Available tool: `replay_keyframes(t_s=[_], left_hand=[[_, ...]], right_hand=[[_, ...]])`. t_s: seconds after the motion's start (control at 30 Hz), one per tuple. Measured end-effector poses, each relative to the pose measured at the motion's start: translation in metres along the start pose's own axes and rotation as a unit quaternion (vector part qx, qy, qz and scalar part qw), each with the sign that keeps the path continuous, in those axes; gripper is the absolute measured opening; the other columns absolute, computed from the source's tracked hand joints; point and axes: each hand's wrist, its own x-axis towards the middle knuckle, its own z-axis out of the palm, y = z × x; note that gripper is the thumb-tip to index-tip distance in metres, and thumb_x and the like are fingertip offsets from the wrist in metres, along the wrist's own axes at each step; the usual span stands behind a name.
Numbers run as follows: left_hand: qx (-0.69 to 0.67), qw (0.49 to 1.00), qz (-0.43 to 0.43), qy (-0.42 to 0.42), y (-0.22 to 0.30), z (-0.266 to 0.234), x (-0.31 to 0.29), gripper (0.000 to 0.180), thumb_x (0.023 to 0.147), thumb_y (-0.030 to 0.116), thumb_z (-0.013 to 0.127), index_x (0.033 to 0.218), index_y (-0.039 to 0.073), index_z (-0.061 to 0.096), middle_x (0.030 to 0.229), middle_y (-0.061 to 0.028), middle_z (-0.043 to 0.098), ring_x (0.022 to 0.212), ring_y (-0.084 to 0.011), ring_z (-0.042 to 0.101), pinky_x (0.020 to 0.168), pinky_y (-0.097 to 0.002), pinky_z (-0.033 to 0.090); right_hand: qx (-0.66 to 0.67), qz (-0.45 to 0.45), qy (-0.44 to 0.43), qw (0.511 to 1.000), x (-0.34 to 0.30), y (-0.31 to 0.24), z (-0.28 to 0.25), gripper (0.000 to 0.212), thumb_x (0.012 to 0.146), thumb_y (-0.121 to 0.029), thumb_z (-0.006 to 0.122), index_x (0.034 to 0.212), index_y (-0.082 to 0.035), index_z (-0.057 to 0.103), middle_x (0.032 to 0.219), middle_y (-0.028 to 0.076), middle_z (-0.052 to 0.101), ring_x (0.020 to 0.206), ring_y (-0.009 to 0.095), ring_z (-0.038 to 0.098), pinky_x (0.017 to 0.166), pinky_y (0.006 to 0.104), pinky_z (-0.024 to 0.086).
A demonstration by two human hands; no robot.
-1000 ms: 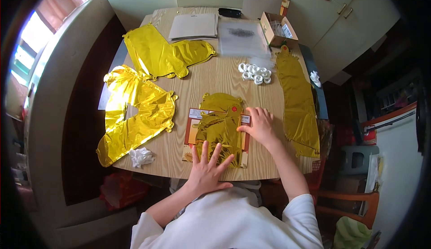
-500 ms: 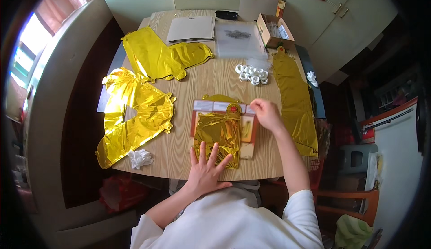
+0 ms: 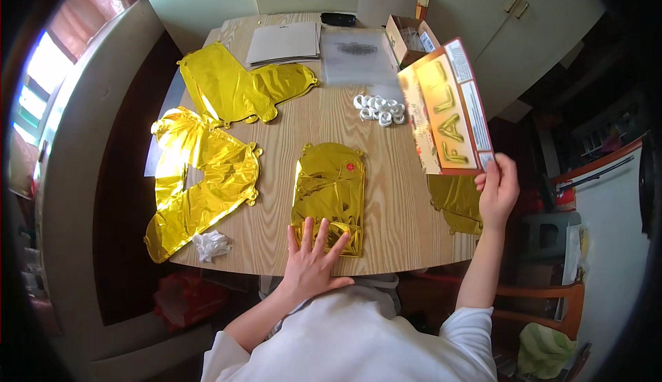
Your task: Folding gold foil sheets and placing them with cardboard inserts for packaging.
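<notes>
With fingers spread, my left hand (image 3: 310,261) lies flat on the lower end of a folded gold foil balloon (image 3: 327,185) at the table's near middle. A small red round mark shows near that balloon's upper right. My right hand (image 3: 500,189) is raised over the table's right side, thumb and fingers closed on the lower corner of a printed card (image 3: 441,109). The card is orange, cream and white with a picture of gold balloons, and it stands tilted in the air. Part of another flat gold foil balloon (image 3: 456,199) shows below the card, which hides the rest.
Two unfolded gold foil balloons, one farther back (image 3: 224,82) and one nearer (image 3: 207,175), spread over the table's left. Crumpled white tissue (image 3: 212,245) lies nearby. White ribbon rolls (image 3: 379,109), clear plastic bags (image 3: 355,61), white sheets (image 3: 283,43) and a cardboard box (image 3: 408,41) occupy the far side.
My right hand has pulled the printed card out from under the folded foil balloon and lifted it up to the right. My left hand has stayed on the balloon.
</notes>
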Motion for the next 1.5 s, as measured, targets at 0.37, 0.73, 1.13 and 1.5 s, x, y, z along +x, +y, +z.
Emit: replay_keyframes(t_s=[0.37,0.73,1.13,1.5], left_hand=[[-0.79,0.563,-0.168,0.177,-0.057,-0.028,-0.03,0.063,0.099,0.035,0.047,0.155,0.017,0.023,0.149,-0.0162,0.04,0.131,-0.0271,0.045,0.109,-0.0454,0.036],[-0.441,0.855,-0.25,0.11,-0.074,-0.018,-0.054,0.042,0.081,-0.002,0.064,0.122,0.007,0.064,0.11,-0.0088,0.063,0.097,-0.0172,0.057,0.079,-0.032,0.049],[-0.025,0.998,-0.017,0.048,-0.017,-0.024,-0.005,0.067,0.083,0.056,0.062,0.139,0.021,0.051,0.149,-0.0184,0.038,0.139,-0.0468,0.029,0.108,-0.0684,0.02],[-0.015,1.0,-0.012,0.012,-0.021,-0.013,0.01,0.074,0.08,0.069,0.057,0.143,0.031,0.046,0.152,-0.0188,0.033,0.139,-0.0514,0.025,0.103,-0.0761,0.018]], right_hand=[[-0.066,-0.519,-0.154,0.838,-0.114,-0.058,0.027,0.006,0.08,-0.016,0.067,0.085,-0.019,0.065,0.084,-0.003,0.055,0.071,0.009,0.052,0.058,0.0216,0.042],[-0.009,-0.432,-0.34,0.835,-0.173,-0.023,0.06,0.019,0.079,-0.027,0.072,0.095,-0.019,0.066,0.098,-0.003,0.059,0.092,0.012,0.056,0.08,0.0303,0.045],[-0.061,-0.213,-0.329,0.918,-0.075,0.021,0.146,0.047,0.086,-0.031,0.068,0.129,-0.016,0.058,0.139,0.013,0.05,0.13,0.029,0.048,0.11,0.0493,0.034],[-0.152,-0.174,-0.421,0.877,-0.053,0.028,0.173,0.067,0.087,-0.04,0.067,0.145,-0.016,0.043,0.153,0.015,0.033,0.136,0.032,0.039,0.114,0.0527,0.026]])
